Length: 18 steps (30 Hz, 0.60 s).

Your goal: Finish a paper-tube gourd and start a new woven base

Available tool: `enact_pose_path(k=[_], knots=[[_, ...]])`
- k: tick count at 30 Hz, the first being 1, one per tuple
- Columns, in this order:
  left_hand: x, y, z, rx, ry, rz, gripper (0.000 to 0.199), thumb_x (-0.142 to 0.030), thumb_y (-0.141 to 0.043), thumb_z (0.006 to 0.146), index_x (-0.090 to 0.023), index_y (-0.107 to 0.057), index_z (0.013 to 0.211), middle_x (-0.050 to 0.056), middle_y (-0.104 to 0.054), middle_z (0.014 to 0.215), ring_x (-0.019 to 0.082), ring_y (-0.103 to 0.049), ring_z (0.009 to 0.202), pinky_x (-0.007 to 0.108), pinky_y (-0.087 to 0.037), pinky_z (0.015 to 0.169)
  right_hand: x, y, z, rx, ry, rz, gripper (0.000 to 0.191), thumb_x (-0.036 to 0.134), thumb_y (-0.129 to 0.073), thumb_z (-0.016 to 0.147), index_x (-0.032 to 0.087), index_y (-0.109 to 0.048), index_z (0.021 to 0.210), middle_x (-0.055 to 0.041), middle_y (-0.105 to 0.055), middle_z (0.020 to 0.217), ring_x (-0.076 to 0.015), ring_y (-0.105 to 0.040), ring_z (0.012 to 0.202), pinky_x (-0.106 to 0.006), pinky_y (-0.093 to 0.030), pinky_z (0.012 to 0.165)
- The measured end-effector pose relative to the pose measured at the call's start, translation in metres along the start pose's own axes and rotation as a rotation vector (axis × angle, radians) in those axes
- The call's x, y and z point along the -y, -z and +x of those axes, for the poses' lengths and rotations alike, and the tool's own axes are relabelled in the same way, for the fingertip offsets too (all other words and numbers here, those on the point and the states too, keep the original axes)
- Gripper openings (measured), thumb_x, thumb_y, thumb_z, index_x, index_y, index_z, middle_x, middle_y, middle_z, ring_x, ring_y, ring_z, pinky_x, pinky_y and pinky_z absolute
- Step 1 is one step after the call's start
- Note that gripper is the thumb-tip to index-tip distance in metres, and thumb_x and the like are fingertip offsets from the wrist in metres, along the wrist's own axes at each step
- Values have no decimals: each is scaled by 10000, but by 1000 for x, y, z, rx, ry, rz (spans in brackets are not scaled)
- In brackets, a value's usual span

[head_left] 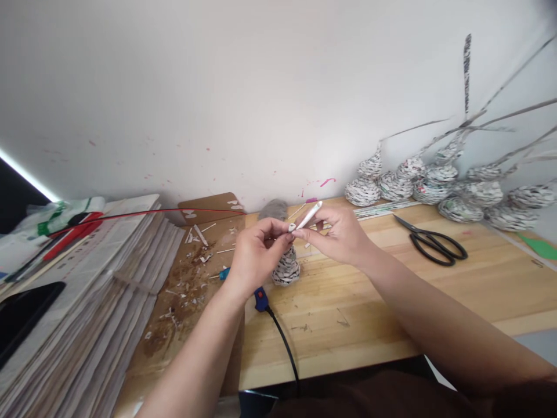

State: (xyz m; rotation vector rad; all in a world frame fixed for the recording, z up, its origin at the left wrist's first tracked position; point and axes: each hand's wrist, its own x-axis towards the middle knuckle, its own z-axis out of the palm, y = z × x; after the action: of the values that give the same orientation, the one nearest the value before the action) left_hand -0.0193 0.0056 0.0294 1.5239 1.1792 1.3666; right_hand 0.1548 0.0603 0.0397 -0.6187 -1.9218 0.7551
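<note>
Near the middle of the head view, a small woven paper piece (287,268) stands on the wooden table. My left hand (262,248) is closed at its top, with thumb and fingers pinching the tip. A white rolled paper stick (310,215) slants up to the right from that tip, and my right hand (337,232) pinches it between thumb and fingers. The two hands nearly touch at the fingertips. Below my left hand lies a blue tool with a red switch (261,298), partly hidden by the hand, its black cable running to the table's front edge.
Black scissors (436,244) lie at the right. Several woven paper shapes (363,192) with long paper stems stand along the wall. A tall newspaper stack (100,302) fills the left, beside stained cardboard (174,313) with paper scraps. A phone (28,316) rests on the stack.
</note>
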Motion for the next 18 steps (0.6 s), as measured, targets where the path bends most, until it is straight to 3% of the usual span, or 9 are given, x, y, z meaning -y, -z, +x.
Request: enact_pose_path(k=[7,10,14,18], knots=[[-6,-4,-5,-50,-99,94,253,-223,-674,805,-186,-602,1045,57,-704,890,158,-673,808,258,-554,712,2,-1,1,25,-262,230,201,342,-755,757,165,-725,848,-56,-746,856,-199,-694,801,-304,-544,687],[-5,-6,-6,-76,-113,148,279,-237,-713,772,-185,-613,1026,55,-704,878,159,-669,784,249,-549,680,0,1,1,36,-315,243,237,352,-766,739,156,-721,864,-57,-738,834,-204,-693,797,-328,-549,723],[-3,-8,-5,-115,-126,188,239,-252,-718,777,-188,-632,990,44,-700,868,151,-664,772,241,-537,670,0,1,1,60,-388,252,232,335,-746,752,148,-717,886,-61,-728,798,-185,-669,711,-311,-540,636],[-5,-7,-4,-89,-80,112,210,-245,-718,780,-176,-632,958,41,-704,850,145,-661,761,231,-522,660,2,2,3,103,-413,373,253,378,-748,750,139,-710,825,-59,-721,785,-154,-644,671,-292,-535,628]])
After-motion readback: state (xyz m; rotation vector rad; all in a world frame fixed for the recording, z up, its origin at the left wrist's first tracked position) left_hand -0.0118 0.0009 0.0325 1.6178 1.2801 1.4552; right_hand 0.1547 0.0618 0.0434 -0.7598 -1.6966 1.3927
